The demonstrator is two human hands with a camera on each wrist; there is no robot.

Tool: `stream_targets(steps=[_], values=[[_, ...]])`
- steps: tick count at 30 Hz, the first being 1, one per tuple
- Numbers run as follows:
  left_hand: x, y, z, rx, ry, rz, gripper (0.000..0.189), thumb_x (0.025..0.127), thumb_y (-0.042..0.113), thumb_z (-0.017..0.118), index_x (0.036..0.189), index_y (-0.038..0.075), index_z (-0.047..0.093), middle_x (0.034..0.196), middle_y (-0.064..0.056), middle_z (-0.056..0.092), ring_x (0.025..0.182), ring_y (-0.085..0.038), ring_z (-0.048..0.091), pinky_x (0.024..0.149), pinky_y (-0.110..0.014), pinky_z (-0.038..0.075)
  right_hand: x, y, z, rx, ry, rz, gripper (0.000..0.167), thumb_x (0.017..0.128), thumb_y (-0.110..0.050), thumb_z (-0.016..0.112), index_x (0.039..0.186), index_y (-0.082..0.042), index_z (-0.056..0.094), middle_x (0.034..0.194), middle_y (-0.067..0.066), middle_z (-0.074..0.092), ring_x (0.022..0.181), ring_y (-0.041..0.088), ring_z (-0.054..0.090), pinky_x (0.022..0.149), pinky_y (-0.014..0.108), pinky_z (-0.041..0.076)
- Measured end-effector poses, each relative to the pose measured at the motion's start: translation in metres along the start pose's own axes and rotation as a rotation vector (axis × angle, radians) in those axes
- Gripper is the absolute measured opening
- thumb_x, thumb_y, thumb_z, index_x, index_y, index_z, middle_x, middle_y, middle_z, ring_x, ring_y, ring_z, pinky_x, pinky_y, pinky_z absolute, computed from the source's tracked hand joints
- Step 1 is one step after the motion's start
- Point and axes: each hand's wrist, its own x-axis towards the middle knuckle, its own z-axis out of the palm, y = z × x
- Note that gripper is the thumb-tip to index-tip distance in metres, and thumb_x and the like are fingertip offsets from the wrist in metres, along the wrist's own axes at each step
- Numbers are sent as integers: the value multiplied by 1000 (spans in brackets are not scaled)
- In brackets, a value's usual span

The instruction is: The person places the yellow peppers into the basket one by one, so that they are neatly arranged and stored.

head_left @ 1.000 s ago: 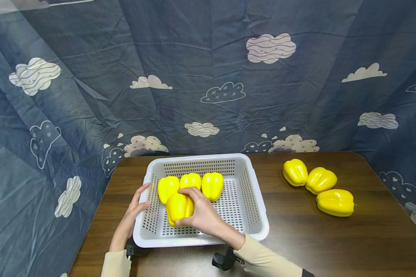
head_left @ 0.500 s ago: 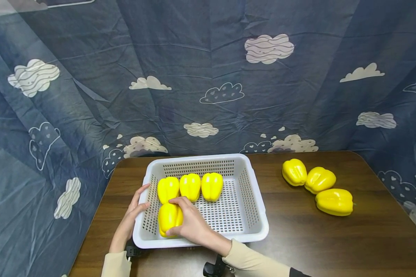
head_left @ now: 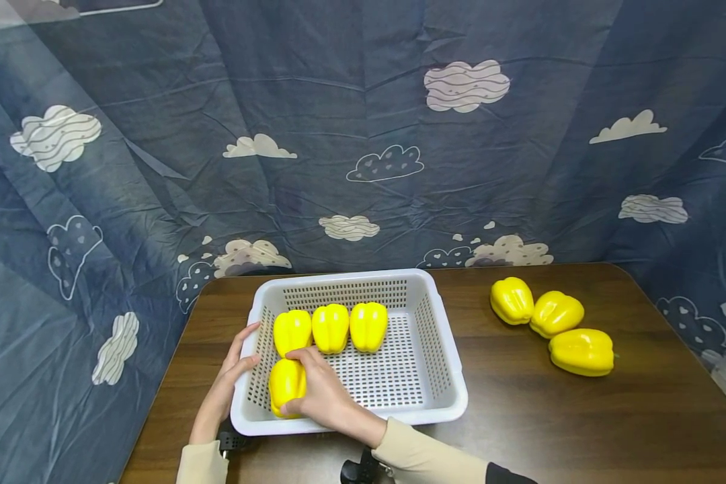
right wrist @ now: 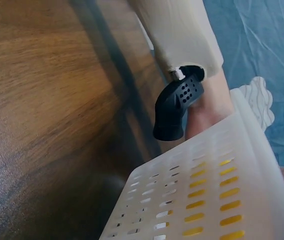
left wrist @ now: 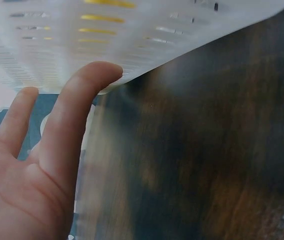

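A white slotted plastic basket (head_left: 454,386) stands on the wooden table. Inside its front left corner, my right hand (head_left: 325,396) grips a yellow bell pepper (head_left: 284,384) between thumb and fingers. Three more yellow bell peppers form a row behind it: one on the left (head_left: 292,332), one in the middle (head_left: 331,328) and one on the right (head_left: 368,327). My left hand (head_left: 226,376) rests against the basket's left side with its fingers extended. In the left wrist view, the thumb and a finger of that left hand (left wrist: 57,150) lie against the outer wall.
Three loose yellow bell peppers (head_left: 555,314) lie on the right part of the table (head_left: 520,430). A dark blue cloth with cloud prints (head_left: 387,215) hangs behind it. Black wrist cameras are strapped to both forearms, one of them (right wrist: 177,107) showing in the right wrist view.
My right hand has carried the bell pepper left and toward me, from the basket's middle left to its front left corner. The left hand has stayed at the basket's side.
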Motion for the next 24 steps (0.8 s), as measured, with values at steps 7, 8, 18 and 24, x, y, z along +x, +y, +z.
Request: stream_targets(steps=[7,8,18,24], values=[[1,0,1,15,9,-4,59,93,17,42,148,23,22,152,-15,15,119,-46,37,84,-53,46,3,3,5,-48,-14,-25,70,63,-10,86,125,-2,54,122,7,52,111,18,51,98,32,39],[0,0,1,15,10,-6,59,93,17,42,148,24,22,152,-15,15,120,-46,37,83,-53,46,4,3,5,-58,-21,-32,69,64,-11,85,125,-3,54,122,6,53,111,17,51,98,31,39],[0,1,0,-3,-15,9,60,93,16,41,148,23,22,152,-17,16,120,-47,36,85,-52,46,2,2,2,-70,-95,-9,57,74,-3,76,126,0,54,125,10,52,114,22,51,100,34,38],[-1,1,1,5,-11,9,60,93,17,42,149,23,21,153,-16,14,122,-48,35,86,-54,45,0,1,-2,-30,-95,19,53,76,-3,74,126,-1,55,126,8,53,116,22,50,100,35,39]])
